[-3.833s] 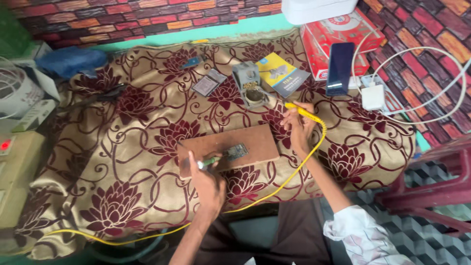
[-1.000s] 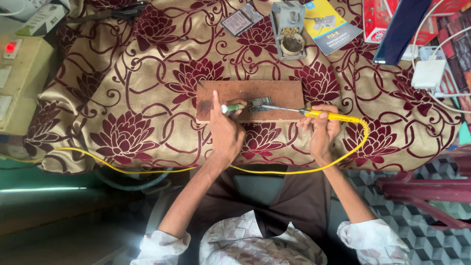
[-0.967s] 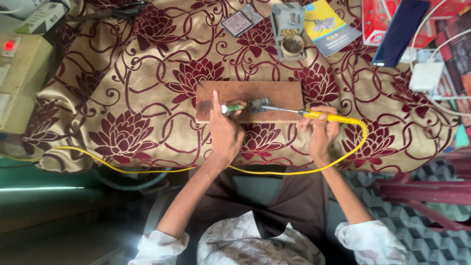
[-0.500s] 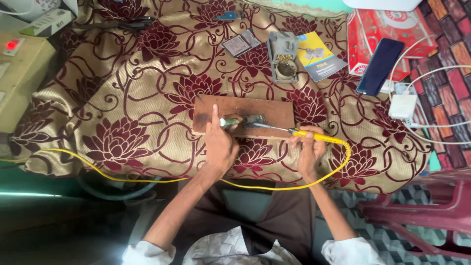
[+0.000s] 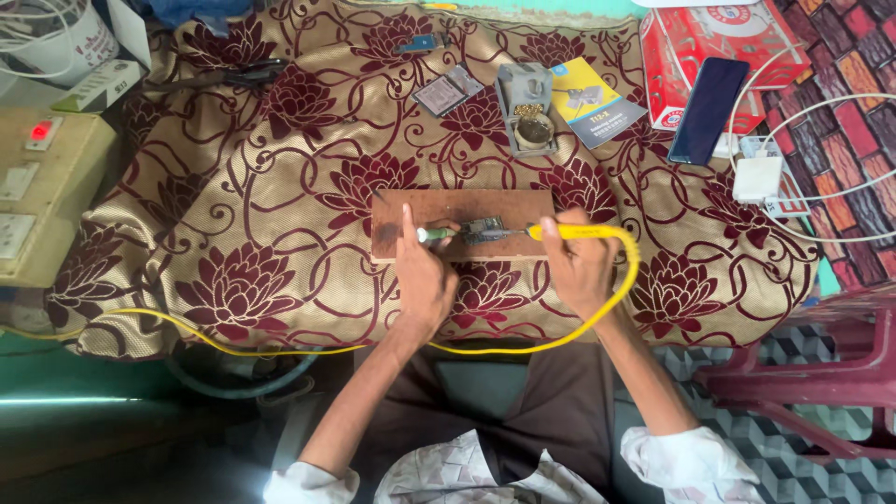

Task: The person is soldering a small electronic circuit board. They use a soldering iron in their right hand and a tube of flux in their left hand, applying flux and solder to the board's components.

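Observation:
A brown wooden board [image 5: 448, 207] lies on a gold cloth with dark red flowers [image 5: 280, 187]. A small circuit board [image 5: 483, 227] rests on the wood. My left hand [image 5: 422, 271] holds a thin green-tipped tool [image 5: 431, 234] against the small board, index finger stretched up. My right hand [image 5: 579, 263] grips a yellow-handled soldering iron [image 5: 569, 231], its metal tip pointing left onto the circuit board. The iron's yellow cord [image 5: 523, 345] loops down under both arms and runs off to the left.
Behind the wood stand a grey tip-cleaner holder [image 5: 528, 107], a small booklet [image 5: 597, 101] and a small packet [image 5: 448, 91]. At the right lie a red box [image 5: 691, 42], a dark phone [image 5: 707, 110] and a white charger [image 5: 758, 177]. A switch box with a red light [image 5: 42, 177] sits left; a maroon plastic stool [image 5: 821, 373] stands lower right.
The view has tilted up, so the cloth and the things behind the wood show more. Both hands stay at the small board, the iron tip still on it.

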